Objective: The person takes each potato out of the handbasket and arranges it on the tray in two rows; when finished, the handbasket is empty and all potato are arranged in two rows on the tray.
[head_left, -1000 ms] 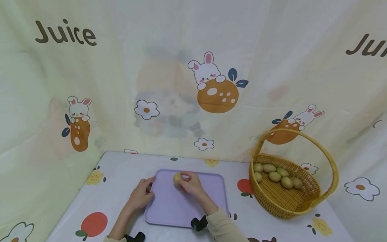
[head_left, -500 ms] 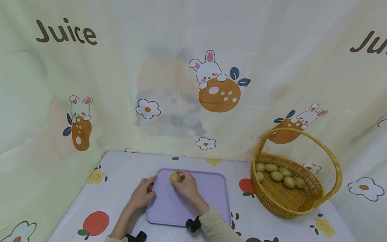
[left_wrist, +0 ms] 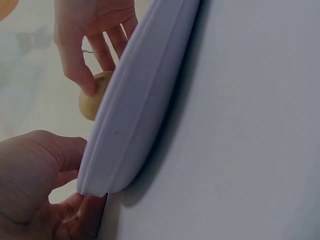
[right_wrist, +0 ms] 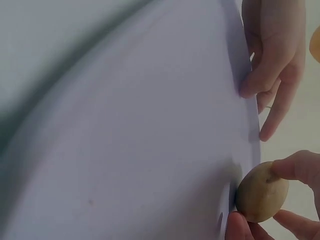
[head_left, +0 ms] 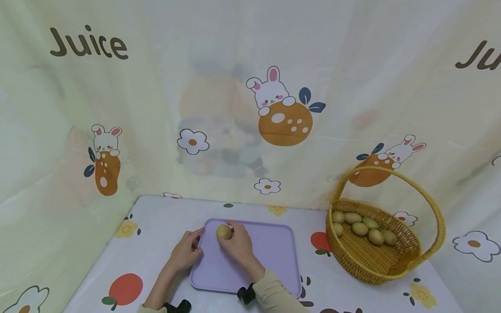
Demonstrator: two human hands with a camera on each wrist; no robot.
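Observation:
A small yellow-brown potato (head_left: 224,232) is at the far left corner of the lilac tray (head_left: 268,254). My right hand (head_left: 239,245) holds it, thumb and fingertips around its sides. In the right wrist view the potato (right_wrist: 262,192) is close over the tray's surface, with its shadow beside it. My left hand (head_left: 185,251) grips the tray's left rim, the thumb on the inner side and the fingers outside. From the left wrist, the raised tray wall (left_wrist: 135,100) hides part of the potato (left_wrist: 95,100).
To the right of the tray stands a wicker basket (head_left: 352,267) with a tall arched handle. Several similar potatoes (head_left: 359,229) lie at its far end. A printed cloth (head_left: 127,252) covers the table, and a printed curtain (head_left: 227,108) hangs behind.
My right hand has carried the potato a little to the left, nearer the tray's far left corner. The left hand stays at the rim. The view has shifted slightly.

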